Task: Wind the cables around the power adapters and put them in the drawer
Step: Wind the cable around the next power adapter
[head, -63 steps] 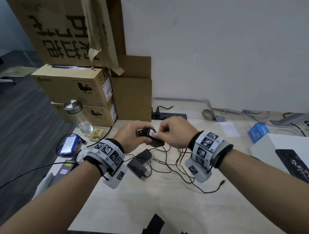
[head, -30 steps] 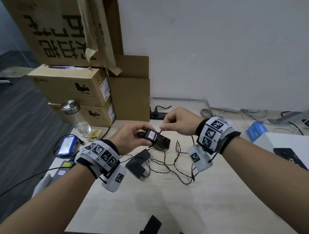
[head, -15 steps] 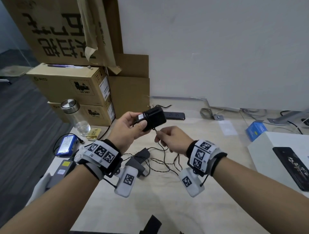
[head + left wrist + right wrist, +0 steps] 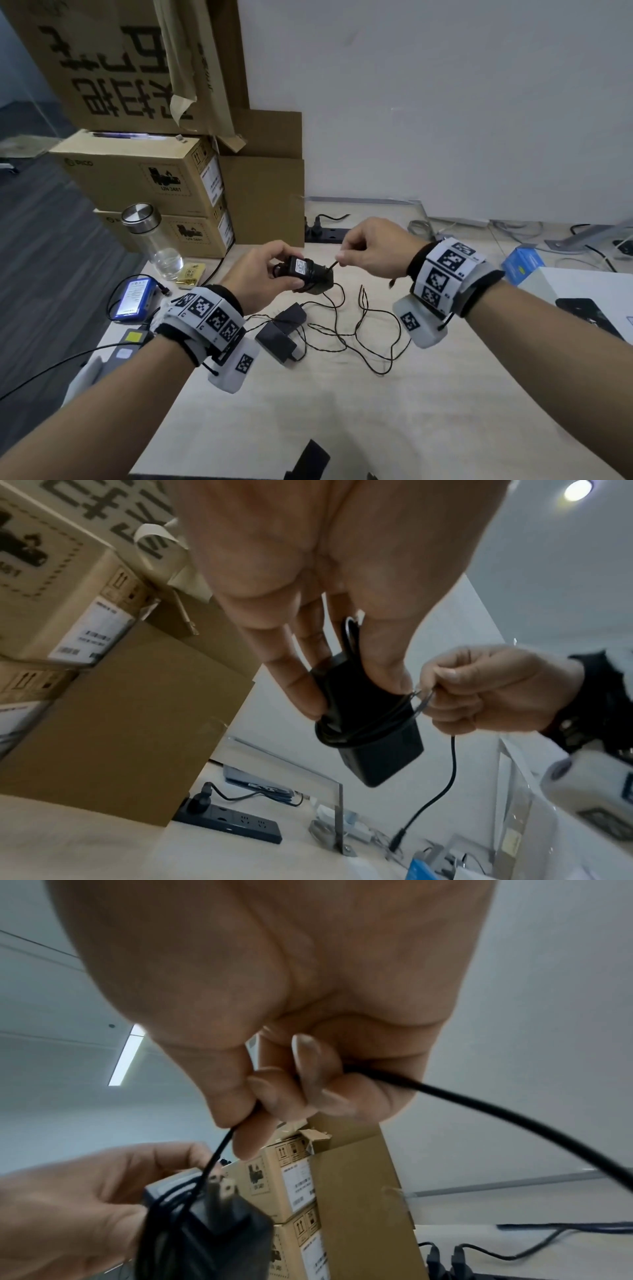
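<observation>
The desk (image 4: 342, 404) stretches out pale under my arms, with stacked cardboard boxes (image 4: 144, 171) at its far left corner against the wall. A white box (image 4: 582, 287) sits at the right edge with a small blue box (image 4: 522, 262) just behind it. A glass bottle (image 4: 150, 236) with a metal cap stands in front of the boxes, and a blue battery pack (image 4: 133, 298) lies near the left edge. A black power strip (image 4: 325, 234) lies at the back of the desk.

My left hand (image 4: 267, 277) holds a black adapter (image 4: 305, 269) up above the desk, thumb on one side and fingers on the other, curled firmly round it. From the left wrist view, several turns of its cable (image 4: 363, 729) already wrap the body. My right hand (image 4: 373, 251) is just beside it, thumb and forefinger pinching that same cable, other fingers curled in; the loose end hangs down from my fist.

Two more adapters (image 4: 281, 329) lie on the desk below my hands, touching each other, their thin cords (image 4: 363, 329) spread in loose loops to the right.
</observation>
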